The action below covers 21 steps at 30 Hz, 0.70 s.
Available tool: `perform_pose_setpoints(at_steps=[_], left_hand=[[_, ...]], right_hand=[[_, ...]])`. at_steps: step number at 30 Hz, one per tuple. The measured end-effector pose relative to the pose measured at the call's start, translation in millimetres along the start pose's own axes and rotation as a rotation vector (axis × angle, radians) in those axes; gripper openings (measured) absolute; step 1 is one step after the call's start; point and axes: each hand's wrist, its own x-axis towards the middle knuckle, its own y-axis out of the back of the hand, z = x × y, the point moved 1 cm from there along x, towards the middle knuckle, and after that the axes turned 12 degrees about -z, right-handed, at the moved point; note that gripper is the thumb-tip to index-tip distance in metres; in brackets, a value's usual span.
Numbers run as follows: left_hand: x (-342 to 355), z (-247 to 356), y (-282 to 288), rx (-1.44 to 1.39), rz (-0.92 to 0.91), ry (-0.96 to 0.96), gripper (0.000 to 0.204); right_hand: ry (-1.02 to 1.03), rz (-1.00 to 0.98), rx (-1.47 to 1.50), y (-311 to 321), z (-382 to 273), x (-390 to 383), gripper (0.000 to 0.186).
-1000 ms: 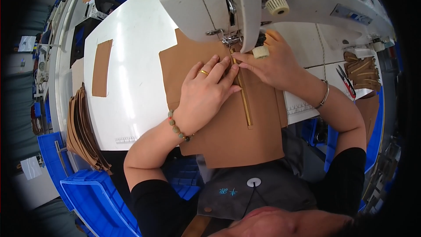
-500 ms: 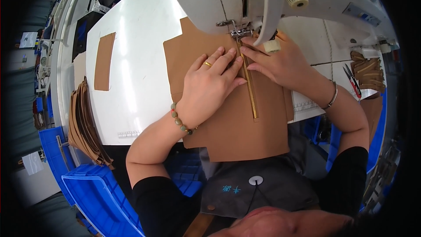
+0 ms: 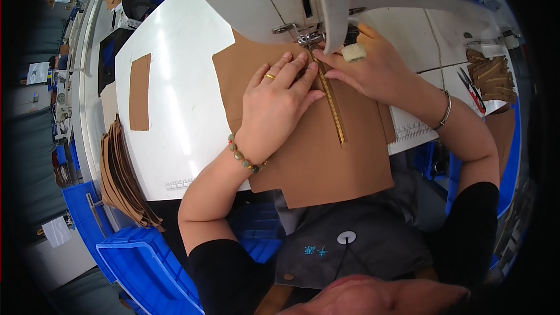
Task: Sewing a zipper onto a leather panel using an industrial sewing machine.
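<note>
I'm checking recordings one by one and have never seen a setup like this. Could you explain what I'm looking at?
There is no robot here: these are a person's bare hands, seen from above by a wide fisheye camera worn on the head, so straight edges look bent. The big white machine at the top is a sewing machine. Under it, on the white table, lies a flat brown piece with a gold zipper. The left hand lies flat on the piece; the right hand has its fingertips beside the zipper. Neither hand lifts anything. A brown strip lies to the left, and red-handled snips to the right.
</note>
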Motion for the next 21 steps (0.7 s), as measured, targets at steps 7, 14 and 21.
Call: perform_pose_setpoints(at_steps=[7, 14, 21], left_hand=[[0.1, -1.7, 0.2, 0.008, -0.005, 0.014, 0.044], [0.8, -3.0, -0.1, 0.001, 0.020, -0.004, 0.042], [-19.8, 21.6, 1.5, 0.111, -0.062, 0.060, 0.072]], right_hand=[[-0.022, -0.012, -0.003, -2.2, 3.4, 0.1, 0.028], [-0.083, -0.066, -0.051, 0.0, 0.0, 2.7, 0.016], [-0.043, 0.024, -0.056, 14.4, -2.7, -5.9, 0.013]])
